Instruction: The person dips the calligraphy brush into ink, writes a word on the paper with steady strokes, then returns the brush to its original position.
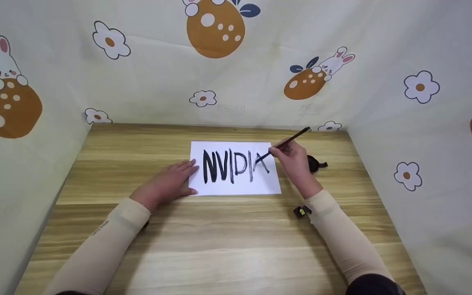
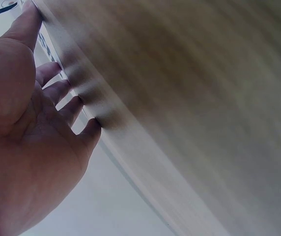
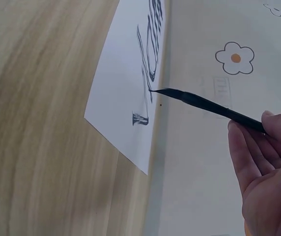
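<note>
A white sheet of paper (image 1: pixel 236 189) lies on the wooden table, bearing black brush lettering that reads NVIDIA. The N and V are thick and dark; the later letters are thinner and streaky. My right hand (image 1: pixel 295 162) pinches a dark writing brush (image 1: pixel 288 139) between thumb and fingers. In the right wrist view the pointed tip of the brush (image 3: pixel 194 100) meets the last letter. My left hand (image 1: pixel 166 182) rests at the sheet's left edge, thumb and fingers spread, fingertips on the paper. The left wrist view shows the fingers of that hand (image 2: pixel 37 147) extended.
Behind my right hand sits a black round object (image 1: pixel 314 164) with a short tab, partly hidden. A small dark device (image 1: pixel 301 211) is at my right wrist. Patterned cloth walls (image 1: pixel 154 82) with rabbits and flowers border the wooden table (image 1: pixel 219 237) at the back and sides.
</note>
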`<state>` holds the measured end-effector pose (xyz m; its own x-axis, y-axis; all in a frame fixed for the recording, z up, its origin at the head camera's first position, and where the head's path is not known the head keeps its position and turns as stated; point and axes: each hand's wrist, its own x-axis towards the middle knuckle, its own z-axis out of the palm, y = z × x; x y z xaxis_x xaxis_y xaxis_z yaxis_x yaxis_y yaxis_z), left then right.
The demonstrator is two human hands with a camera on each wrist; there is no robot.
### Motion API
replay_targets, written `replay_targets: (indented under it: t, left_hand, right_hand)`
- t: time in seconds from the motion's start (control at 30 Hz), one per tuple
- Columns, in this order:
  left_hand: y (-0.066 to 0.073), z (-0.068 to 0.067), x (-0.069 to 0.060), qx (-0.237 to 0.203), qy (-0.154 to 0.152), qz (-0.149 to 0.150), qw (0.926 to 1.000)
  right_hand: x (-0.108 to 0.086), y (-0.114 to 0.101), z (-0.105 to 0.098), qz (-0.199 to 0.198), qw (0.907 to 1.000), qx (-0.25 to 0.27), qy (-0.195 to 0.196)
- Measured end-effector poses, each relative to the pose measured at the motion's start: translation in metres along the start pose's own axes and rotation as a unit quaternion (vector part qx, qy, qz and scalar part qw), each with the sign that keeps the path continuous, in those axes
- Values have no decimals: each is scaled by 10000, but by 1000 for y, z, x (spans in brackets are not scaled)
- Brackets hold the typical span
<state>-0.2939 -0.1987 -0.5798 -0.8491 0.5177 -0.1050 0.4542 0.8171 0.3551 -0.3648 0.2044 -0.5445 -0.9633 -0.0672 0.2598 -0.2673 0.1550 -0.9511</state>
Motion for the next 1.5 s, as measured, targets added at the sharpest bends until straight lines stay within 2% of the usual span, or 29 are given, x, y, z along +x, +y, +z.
replay_targets:
  t: [0.17,0.53,0.8,1.03,1.17,1.5]
  left_hand:
    - [2,-2,-1,-81,122,107,9998]
    - [2,-2,-2,-13,75,56,10000]
    - [2,-3,-3,-27,86,76,9999]
    - [0,-1,-2,-33,47,39,10000]
    - [0,0,-1,-24,26,12,10000]
    - [-2,1,0,-5,29,3,10000]
  right_hand:
    - [0,3,1,14,9999,-141,-42]
    - [-2,5,1,-283,9950,-959,-24]
    - [-6,2,2,-582,9806,-1858,-221]
    - [-4,2,0,-895,9666,-2387,-245]
    - [-4,1,-1,-985,9612,-2567,-237]
    - [0,1,-7,-1236,9548,-2686,-310]
